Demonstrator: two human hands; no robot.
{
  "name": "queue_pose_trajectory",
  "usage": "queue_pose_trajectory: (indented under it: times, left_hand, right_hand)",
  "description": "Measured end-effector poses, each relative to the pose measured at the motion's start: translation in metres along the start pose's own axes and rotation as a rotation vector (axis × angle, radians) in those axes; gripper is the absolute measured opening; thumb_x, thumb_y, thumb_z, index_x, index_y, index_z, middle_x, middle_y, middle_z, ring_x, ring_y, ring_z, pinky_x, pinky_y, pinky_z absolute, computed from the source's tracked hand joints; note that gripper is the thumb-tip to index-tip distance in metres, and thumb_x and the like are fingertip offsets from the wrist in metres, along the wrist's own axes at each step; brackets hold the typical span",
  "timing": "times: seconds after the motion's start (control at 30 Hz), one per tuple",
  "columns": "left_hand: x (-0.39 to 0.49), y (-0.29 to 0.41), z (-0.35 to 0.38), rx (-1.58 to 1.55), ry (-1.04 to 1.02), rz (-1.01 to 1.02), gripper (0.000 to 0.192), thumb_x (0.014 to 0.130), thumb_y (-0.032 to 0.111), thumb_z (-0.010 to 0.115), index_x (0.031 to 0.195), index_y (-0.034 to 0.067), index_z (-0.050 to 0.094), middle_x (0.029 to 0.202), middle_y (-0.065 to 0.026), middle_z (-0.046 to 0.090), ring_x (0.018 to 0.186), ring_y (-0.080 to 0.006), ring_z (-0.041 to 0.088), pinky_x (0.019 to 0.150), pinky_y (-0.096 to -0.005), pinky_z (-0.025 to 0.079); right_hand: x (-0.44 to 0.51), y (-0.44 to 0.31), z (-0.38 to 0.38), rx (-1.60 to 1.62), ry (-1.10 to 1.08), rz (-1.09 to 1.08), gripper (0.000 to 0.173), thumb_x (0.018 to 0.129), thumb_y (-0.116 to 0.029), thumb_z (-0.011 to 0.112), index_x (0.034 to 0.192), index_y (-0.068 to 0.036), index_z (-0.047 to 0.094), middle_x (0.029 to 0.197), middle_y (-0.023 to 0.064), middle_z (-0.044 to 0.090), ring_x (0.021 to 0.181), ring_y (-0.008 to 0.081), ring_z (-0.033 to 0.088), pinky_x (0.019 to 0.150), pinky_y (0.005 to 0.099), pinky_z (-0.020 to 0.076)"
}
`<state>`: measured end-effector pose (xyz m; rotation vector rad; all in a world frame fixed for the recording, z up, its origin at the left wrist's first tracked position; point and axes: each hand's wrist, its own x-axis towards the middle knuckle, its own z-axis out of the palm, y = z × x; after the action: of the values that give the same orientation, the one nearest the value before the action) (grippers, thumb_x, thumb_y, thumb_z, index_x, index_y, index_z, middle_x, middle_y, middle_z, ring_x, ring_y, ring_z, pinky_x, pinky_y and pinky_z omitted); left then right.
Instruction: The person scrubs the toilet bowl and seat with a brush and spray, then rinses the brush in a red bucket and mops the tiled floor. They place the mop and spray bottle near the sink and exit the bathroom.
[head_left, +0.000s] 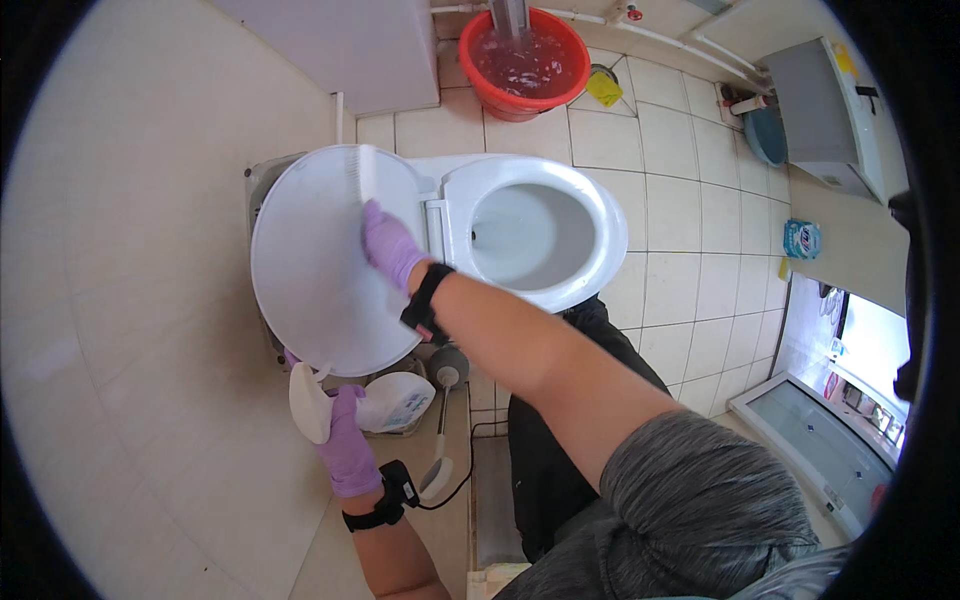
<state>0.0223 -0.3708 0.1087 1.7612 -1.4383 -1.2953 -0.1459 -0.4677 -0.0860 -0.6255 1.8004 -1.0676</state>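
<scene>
My right hand (391, 244), in a purple glove, grips a white scrubbing brush (366, 171). The bristles face the white toilet lid (315, 262), which is raised; the brush lies against or just over its inner face. In a matching glove, my left hand (345, 446) is closed around the neck of a white spray bottle (396, 401). Its white trigger head (309, 405) points up by the lid's lower rim, and the bottle's body bears a label. To the right of the lid is the white toilet bowl (536, 232) with its seat (611, 225) down.
A red bucket (491, 97) full of water stands on the tiled floor (671, 217), with a yellow cloth (604, 88) beside it. Near my left hand, a grey-headed long-handled tool (448, 366) leans by the ledge. A blue package (802, 238) sits at the far right.
</scene>
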Motion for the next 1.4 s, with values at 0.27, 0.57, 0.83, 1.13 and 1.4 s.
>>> queue_pose_trajectory:
  times: [0.27,0.57,0.83,1.13,1.4]
  left_hand:
    - [-0.002,-0.001,0.006,0.031,0.099,-0.004,0.055,0.079,0.009,0.062,0.131,0.001,0.047,0.095,-0.0060,0.059,0.083,-0.0150,0.056,0.076,-0.0301,0.046]
    - [0.000,-0.001,0.007,0.117,0.142,0.039,0.057,0.082,0.006,0.061,0.135,-0.001,0.042,0.103,-0.0075,0.059,0.087,-0.0153,0.056,0.079,-0.0298,0.046]
    - [0.001,0.004,0.012,0.044,0.147,-0.003,0.057,0.081,0.008,0.061,0.135,0.000,0.042,0.092,-0.0041,0.058,0.084,-0.0142,0.055,0.080,-0.0290,0.045]
    - [-0.002,-0.001,0.006,0.081,0.105,-0.004,0.064,0.082,0.007,0.060,0.141,0.001,0.036,0.111,-0.0070,0.056,0.089,-0.0145,0.055,0.081,-0.0298,0.046]
    - [-0.001,0.002,0.003,-0.041,0.018,-0.055,0.068,0.080,0.001,0.056,0.144,0.004,0.034,0.121,-0.0041,0.049,0.088,-0.0118,0.053,0.081,-0.0279,0.045]
  right_hand:
    - [-0.034,0.119,-0.016,0.255,-0.206,0.632,0.070,0.096,-0.048,0.023,0.119,0.013,0.050,0.094,0.0264,0.064,0.086,0.0397,0.062,0.083,0.0448,0.0454]
    - [-0.038,0.115,-0.012,-0.047,-0.286,0.598,0.064,0.097,-0.051,0.023,0.114,0.001,0.056,0.104,0.0253,0.063,0.098,0.0380,0.060,0.089,0.0377,0.0457]
    - [-0.108,0.125,-0.001,0.199,-0.263,0.743,0.063,0.096,-0.051,0.029,0.127,0.000,0.049,0.088,0.0173,0.060,0.057,0.0207,0.055,0.057,0.0373,0.0489]
    - [0.012,0.096,-0.053,-0.299,0.080,0.387,0.061,0.095,-0.049,0.031,0.107,0.001,0.062,0.103,0.0255,0.064,0.099,0.0443,0.058,0.087,0.0485,0.0453]
    - [0.015,0.083,-0.134,-0.977,-0.037,0.115,0.047,0.094,-0.050,0.040,0.093,-0.010,0.066,0.087,0.0145,0.068,0.084,0.0350,0.065,0.078,0.0462,0.0466]
